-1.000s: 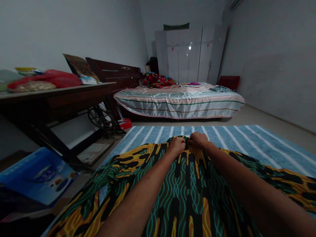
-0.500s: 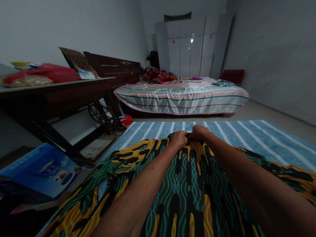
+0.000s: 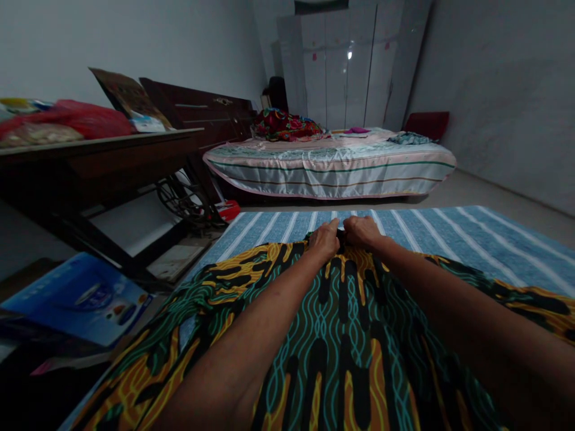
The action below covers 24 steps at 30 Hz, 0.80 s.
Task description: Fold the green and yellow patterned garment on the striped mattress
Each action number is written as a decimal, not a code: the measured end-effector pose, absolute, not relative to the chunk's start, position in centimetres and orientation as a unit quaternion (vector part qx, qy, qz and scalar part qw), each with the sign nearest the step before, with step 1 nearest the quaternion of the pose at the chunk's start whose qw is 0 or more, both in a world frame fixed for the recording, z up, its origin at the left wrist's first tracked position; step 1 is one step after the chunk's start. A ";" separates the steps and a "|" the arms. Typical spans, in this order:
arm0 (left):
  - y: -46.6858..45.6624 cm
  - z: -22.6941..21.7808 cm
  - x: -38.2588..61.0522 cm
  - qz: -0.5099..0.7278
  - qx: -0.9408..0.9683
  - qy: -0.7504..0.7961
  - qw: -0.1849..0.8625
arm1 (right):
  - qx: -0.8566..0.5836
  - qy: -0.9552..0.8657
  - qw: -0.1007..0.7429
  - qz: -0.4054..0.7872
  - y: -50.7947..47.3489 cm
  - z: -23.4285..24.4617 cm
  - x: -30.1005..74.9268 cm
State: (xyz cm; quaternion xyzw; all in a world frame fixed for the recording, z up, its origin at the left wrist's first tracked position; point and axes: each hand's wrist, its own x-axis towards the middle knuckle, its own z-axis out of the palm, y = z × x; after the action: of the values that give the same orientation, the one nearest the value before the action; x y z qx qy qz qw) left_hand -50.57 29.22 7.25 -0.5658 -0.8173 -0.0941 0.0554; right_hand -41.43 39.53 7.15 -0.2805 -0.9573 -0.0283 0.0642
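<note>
A patterned garment (image 3: 321,317) in green, black and yellow-orange lies spread over a blue-and-white striped cover (image 3: 453,236). Sleeve-like parts reach out to its left and right. Both my arms stretch across it to its far edge, at what looks like the neckline. My left hand (image 3: 325,239) is closed on that edge, with its thumb side up. Close beside it, my right hand (image 3: 362,231) pinches the same edge, fingers curled. A little dark cloth shows between the two hands; the fingertips themselves are partly hidden.
Beyond the striped cover stands a bed with a shiny bedspread (image 3: 332,173) and a red floral bundle (image 3: 287,124). A sewing-machine table (image 3: 148,139) holding red bags (image 3: 90,118) is at the left. Below it sits a blue box (image 3: 90,299). A pale wardrobe (image 3: 332,72) fills the back.
The view has tilted slightly downward. My right hand has shifted a little and its fingers are more curled at the garment's edge; my left thumb now points up.
</note>
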 end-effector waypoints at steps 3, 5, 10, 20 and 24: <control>29.3 7.5 -50.6 -0.066 -0.579 -0.810 0.068 | -0.236 -0.967 0.079 -0.051 39.3 6.9 -40.6; 29.5 7.7 -50.7 -0.043 -0.594 -0.800 0.072 | -0.210 -0.972 0.083 -0.066 39.3 6.7 -40.1; 30.2 8.1 -51.3 0.008 -0.628 -0.774 0.075 | -0.174 -0.977 0.083 -0.096 39.7 6.4 -39.5; 29.4 8.4 -51.6 0.081 -0.675 -0.727 0.099 | -0.132 -0.978 0.067 -0.147 40.0 7.0 -39.3; 29.2 8.3 -52.1 0.101 -0.688 -0.711 0.108 | -0.121 -0.976 0.067 -0.169 40.0 7.0 -39.3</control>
State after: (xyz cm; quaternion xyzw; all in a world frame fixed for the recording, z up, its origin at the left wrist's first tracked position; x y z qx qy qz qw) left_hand -52.07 29.18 8.29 -0.6876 -0.7108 0.1007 0.1085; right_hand -39.29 39.99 7.03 -0.1212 -0.9758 -0.1695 0.0666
